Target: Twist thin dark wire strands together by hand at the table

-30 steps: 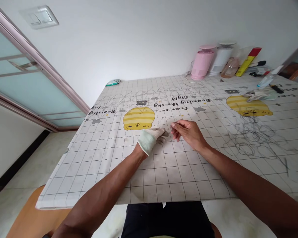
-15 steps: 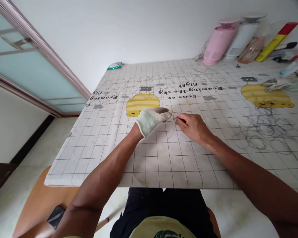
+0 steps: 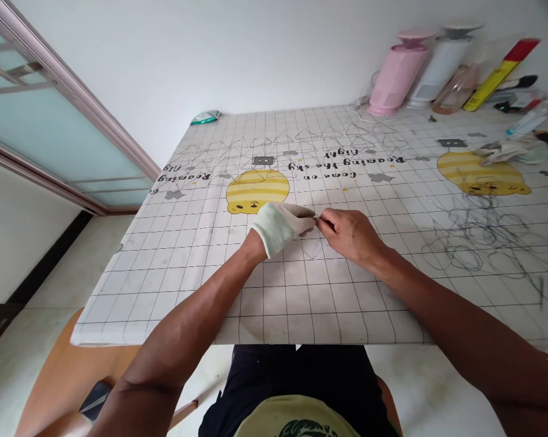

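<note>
Over the middle of the worktop (image 3: 274, 309), the gloved left hand (image 3: 286, 224) and bare right hand (image 3: 353, 235) meet fingertip to fingertip, the fingers of both pinching a thin wire loop (image 3: 313, 258). The loop lies just to the near side of the fingers, its long axis pointing toward the near edge, about equally close to either hand; a wire tangle (image 3: 478, 240) rests well apart, right.

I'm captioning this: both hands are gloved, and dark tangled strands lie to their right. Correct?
No: the right hand is bare, as the head view shows; only the left hand is gloved. The dark tangled strands do lie to their right.
</note>
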`<state>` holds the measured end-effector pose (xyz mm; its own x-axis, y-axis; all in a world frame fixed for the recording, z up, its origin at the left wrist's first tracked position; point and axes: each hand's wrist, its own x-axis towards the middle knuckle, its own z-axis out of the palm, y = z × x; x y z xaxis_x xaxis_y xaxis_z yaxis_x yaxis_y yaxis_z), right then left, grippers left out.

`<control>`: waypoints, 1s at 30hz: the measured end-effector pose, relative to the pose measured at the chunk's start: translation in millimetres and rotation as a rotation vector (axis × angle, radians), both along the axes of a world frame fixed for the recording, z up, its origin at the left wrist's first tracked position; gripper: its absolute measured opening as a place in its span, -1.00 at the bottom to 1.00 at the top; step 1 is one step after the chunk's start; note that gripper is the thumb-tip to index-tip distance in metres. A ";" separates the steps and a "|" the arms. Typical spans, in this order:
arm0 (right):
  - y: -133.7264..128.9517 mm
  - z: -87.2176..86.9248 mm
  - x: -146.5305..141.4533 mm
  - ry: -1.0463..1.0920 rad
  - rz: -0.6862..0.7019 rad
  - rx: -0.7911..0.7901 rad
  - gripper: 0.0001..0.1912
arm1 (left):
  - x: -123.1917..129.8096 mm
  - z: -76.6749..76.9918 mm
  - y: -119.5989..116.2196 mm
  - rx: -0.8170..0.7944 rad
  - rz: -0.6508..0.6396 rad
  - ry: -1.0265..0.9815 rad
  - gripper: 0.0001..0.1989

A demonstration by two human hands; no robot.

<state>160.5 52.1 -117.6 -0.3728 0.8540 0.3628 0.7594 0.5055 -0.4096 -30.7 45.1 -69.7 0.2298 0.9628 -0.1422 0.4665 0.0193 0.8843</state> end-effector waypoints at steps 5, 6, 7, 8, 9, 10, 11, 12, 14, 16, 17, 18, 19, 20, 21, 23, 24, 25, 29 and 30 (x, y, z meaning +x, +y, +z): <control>-4.1 3.5 -0.1 0.159 0.021 -0.078 -0.65 | -0.8 -2.0 -1.0 -0.001 0.066 -0.009 -0.79; -5.0 4.3 -0.1 0.196 0.037 -0.113 -0.70 | -1.5 -1.7 -1.1 -0.010 0.076 -0.008 -0.79; -5.8 5.0 -0.2 0.231 0.054 -0.151 -0.74 | -2.2 -1.2 -1.2 -0.016 0.082 -0.007 -0.79; -6.5 5.5 -0.5 0.263 0.067 -0.187 -0.77 | -2.7 -0.9 -1.3 -0.019 0.085 -0.007 -0.78; -7.1 5.8 -1.0 0.290 0.074 -0.213 -0.78 | -3.0 -0.7 -1.4 -0.018 0.085 -0.008 -0.77; -7.5 5.9 -1.8 0.310 0.074 -0.229 -0.79 | -3.1 -0.7 -1.5 -0.016 0.083 -0.011 -0.76; -7.8 5.6 -2.7 0.324 0.069 -0.236 -0.79 | -3.1 -1.0 -1.4 -0.015 0.079 -0.014 -0.74; -8.0 5.2 -3.6 0.332 0.062 -0.236 -0.79 | -3.0 -1.5 -1.3 -0.015 0.073 -0.015 -0.73; -8.2 3.8 -5.7 0.336 0.054 -0.234 -0.79 | -3.2 -3.0 -0.6 -0.019 0.051 -0.007 -0.69; -8.6 2.5 -7.2 0.328 0.051 -0.234 -0.79 | -4.5 -5.1 0.4 -0.009 0.014 0.014 -0.65; -8.9 2.2 -7.6 0.324 0.050 -0.236 -0.78 | -5.6 -6.1 1.0 0.006 -0.011 0.031 -0.63; -9.3 2.2 -7.8 0.320 0.051 -0.244 -0.78 | -6.9 -7.2 1.6 0.024 -0.034 0.047 -0.62; -9.7 2.5 -7.8 0.322 0.053 -0.257 -0.78 | -8.3 -8.2 2.1 0.041 -0.053 0.063 -0.60; -10.2 3.0 -7.7 0.328 0.057 -0.275 -0.78 | -9.7 -9.2 2.5 0.054 -0.067 0.076 -0.60; -10.6 3.7 -7.6 0.334 0.060 -0.296 -0.78 | -11.0 -10.1 2.8 0.065 -0.077 0.085 -0.59; -11.2 4.6 -7.5 0.345 0.055 -0.331 -0.78 | -12.8 -11.8 3.4 0.083 -0.085 0.096 -0.59; -11.2 4.6 -7.8 0.345 0.047 -0.338 -0.77 | -13.3 -12.4 3.8 0.093 -0.088 0.102 -0.59; -11.2 4.2 -8.2 0.341 0.035 -0.335 -0.77 | -13.4 -12.9 4.2 0.104 -0.091 0.111 -0.59; -9.2 -0.2 -11.8 0.309 -0.031 -0.267 -0.77 | -11.1 -12.1 5.7 0.118 -0.110 0.140 -0.59; -8.4 -1.3 -12.8 0.300 -0.048 -0.251 -0.78 | -10.0 -11.2 5.9 0.114 -0.114 0.146 -0.60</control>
<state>147.7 43.7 -118.9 -0.2390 0.9440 0.2274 0.6075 0.3280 -0.7234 -40.7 51.0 -80.9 0.3235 0.9434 -0.0733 0.5831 -0.1377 0.8006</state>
